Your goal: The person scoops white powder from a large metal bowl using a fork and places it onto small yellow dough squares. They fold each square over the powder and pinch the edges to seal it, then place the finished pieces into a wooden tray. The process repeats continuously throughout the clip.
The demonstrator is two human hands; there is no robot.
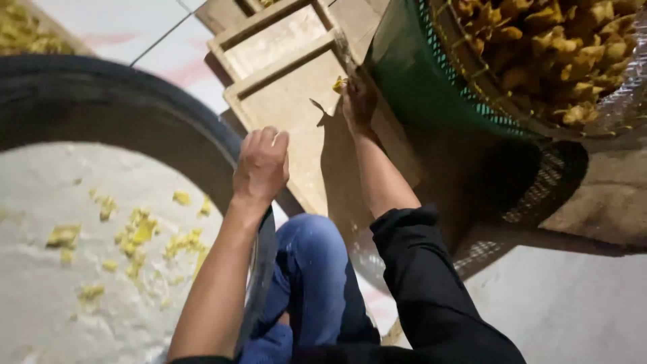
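My left hand (261, 164) is curled shut over the black rim of a big round basin (168, 114) and I see nothing in it. My right hand (357, 101) reaches forward onto a slanted wooden board (283, 94) and pinches a small yellow piece (339, 84) against it, close to a thin blade edge. Several yellow pieces (138, 232) float on the white foamy liquid in the basin. A green mesh basket (431, 74) at the upper right holds a heap of yellow chunks (552, 54).
My knee in blue trousers (310, 269) sits between the basin and the basket. A tiled pale floor (573, 303) shows at the lower right and upper left. Another heap of yellow pieces (23, 30) lies at the top left corner.
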